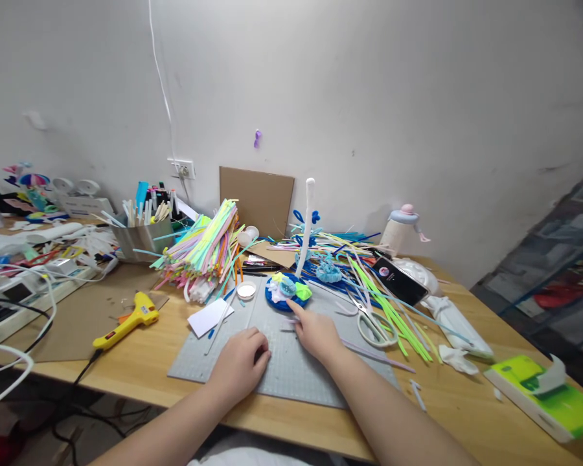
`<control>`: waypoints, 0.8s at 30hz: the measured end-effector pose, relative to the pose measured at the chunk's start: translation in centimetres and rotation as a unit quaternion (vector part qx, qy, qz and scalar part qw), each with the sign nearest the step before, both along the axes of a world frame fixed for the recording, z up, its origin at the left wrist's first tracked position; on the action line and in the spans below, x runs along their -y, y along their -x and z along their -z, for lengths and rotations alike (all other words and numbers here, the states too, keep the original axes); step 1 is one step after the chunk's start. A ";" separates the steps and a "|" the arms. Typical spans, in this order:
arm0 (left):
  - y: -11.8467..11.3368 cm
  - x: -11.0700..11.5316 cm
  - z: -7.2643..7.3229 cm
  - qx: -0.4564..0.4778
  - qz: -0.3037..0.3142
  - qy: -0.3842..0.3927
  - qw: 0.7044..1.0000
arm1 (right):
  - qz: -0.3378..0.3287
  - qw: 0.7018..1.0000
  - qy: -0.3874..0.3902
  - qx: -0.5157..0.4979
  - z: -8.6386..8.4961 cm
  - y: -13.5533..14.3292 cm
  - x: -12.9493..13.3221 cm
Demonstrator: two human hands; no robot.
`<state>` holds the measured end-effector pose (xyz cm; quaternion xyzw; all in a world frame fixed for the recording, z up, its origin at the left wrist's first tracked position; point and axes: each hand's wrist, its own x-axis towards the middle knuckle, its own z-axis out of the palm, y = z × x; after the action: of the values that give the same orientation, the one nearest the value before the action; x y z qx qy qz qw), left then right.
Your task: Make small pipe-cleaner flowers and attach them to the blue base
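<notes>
My left hand [240, 364] rests on the grey cutting mat [291, 372], its fingers curled in and nothing seen in them. With the index finger stretched out, my right hand [317, 331] points at the front edge of a round blue base [272, 301]; the fingertip touches it or is very close. On the base sit fuzzy pieces: a light blue one [287, 287], a white one [274, 292] and a bright green one [303, 291]. A tall white fuzzy stem [307, 226] rises behind, with blue loops near it. Scissors [376, 329] lie to the right.
A yellow glue gun [129, 321] lies left of the mat. Behind are a bundle of pipe cleaners [204, 249], a holder of sticks [143, 238] and a cardboard sheet [257, 197]. To the right are loose green strips [388, 307], a phone [400, 280], a bottle [399, 230] and a tissue pack [547, 395].
</notes>
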<state>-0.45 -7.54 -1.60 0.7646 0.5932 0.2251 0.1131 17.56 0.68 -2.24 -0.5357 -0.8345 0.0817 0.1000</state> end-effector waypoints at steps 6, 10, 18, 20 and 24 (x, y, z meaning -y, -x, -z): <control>0.0 0.1 -0.1 0.001 0.002 -0.001 1.000 | 0.000 1.000 0.001 0.004 -0.2 -0.1 -0.2; -0.1 0.1 -0.2 0.005 -0.001 -0.012 1.000 | 0.009 1.000 0.002 0.004 -0.3 -0.2 -0.4; 0.1 -0.1 0.4 -0.003 -0.042 -0.062 0.997 | 0.019 1.000 -0.002 -0.015 -0.7 -1.2 -0.9; 0.2 -0.2 0.9 -0.022 -0.060 -0.071 0.995 | 0.010 1.000 -0.001 -0.025 -0.9 -1.2 -0.7; 0.4 -0.4 1.9 -0.068 -0.090 -0.065 0.992 | -0.067 0.997 0.018 -0.043 -1.7 -0.8 0.6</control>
<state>-0.81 -7.10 -3.46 0.7271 0.6503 0.2199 0.0023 18.35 0.12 -0.52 -0.4765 -0.8617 0.1259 0.1205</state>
